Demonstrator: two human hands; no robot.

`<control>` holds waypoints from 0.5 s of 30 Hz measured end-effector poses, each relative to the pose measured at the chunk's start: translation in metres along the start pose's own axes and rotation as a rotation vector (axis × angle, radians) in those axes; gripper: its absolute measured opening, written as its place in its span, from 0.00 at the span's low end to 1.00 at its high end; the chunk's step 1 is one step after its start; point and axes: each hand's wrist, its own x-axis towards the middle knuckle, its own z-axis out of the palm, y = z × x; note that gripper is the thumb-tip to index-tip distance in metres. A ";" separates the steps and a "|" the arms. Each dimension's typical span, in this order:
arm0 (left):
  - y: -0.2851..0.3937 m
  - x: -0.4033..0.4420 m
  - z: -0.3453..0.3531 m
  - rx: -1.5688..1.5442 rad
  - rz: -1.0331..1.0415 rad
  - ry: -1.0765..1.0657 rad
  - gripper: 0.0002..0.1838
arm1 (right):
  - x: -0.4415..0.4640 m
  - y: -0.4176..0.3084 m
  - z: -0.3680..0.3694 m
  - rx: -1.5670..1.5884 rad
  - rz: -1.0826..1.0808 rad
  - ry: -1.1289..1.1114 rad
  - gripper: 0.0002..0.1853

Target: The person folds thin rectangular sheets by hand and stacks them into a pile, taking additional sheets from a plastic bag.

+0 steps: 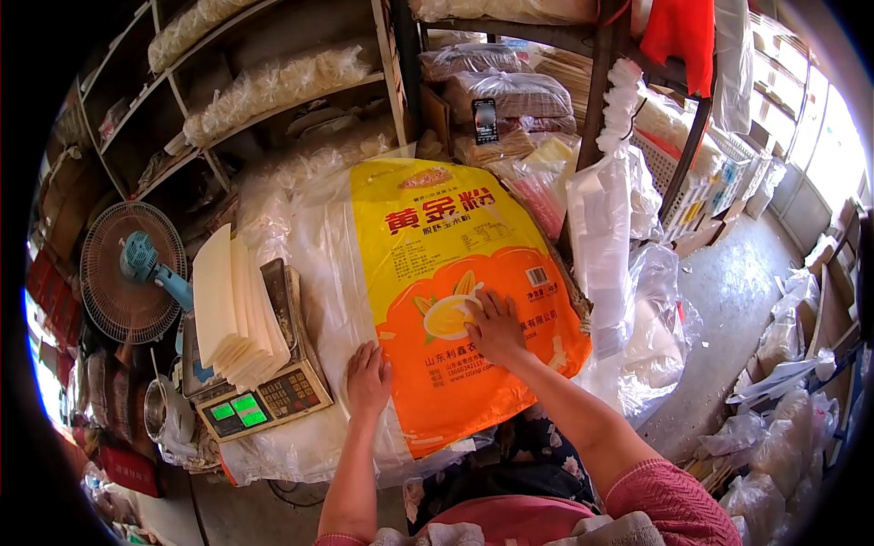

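A yellow and orange printed bag (437,214), with Chinese lettering and a picture of corn, lies spread over clear plastic in front of me. My right hand (496,328) rests flat on its orange part, over the corn picture, fingers apart. At the bag's left edge lies my left hand (369,378), fingers stretched out, touching the plastic sheeting (323,246); nothing shows in it. Left of that hand stands a digital scale (287,391) with a lit green display. A stack of pale, flat sheets (238,314) sits tilted on the scale.
A fan (134,271) stands at the left, below shelves (264,86) with bagged pale goods. Behind the bag are stacked packages (510,96) and a phone (485,122) with its screen lit. White plastic bags (601,246) hang at the right, near a post. More plastic bags (774,446) lie at the far right.
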 end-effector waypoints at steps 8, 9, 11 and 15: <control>0.001 0.000 -0.001 -0.006 -0.017 -0.012 0.21 | 0.000 0.001 0.003 -0.004 -0.008 0.037 0.26; 0.001 0.000 -0.001 -0.005 -0.017 -0.011 0.21 | 0.000 0.002 0.005 0.006 -0.020 0.059 0.26; 0.001 0.000 -0.001 -0.006 -0.017 -0.010 0.21 | 0.000 0.002 0.006 0.003 -0.022 0.062 0.26; 0.002 0.000 -0.002 -0.011 -0.017 -0.008 0.20 | 0.000 0.002 0.004 -0.009 -0.026 0.063 0.26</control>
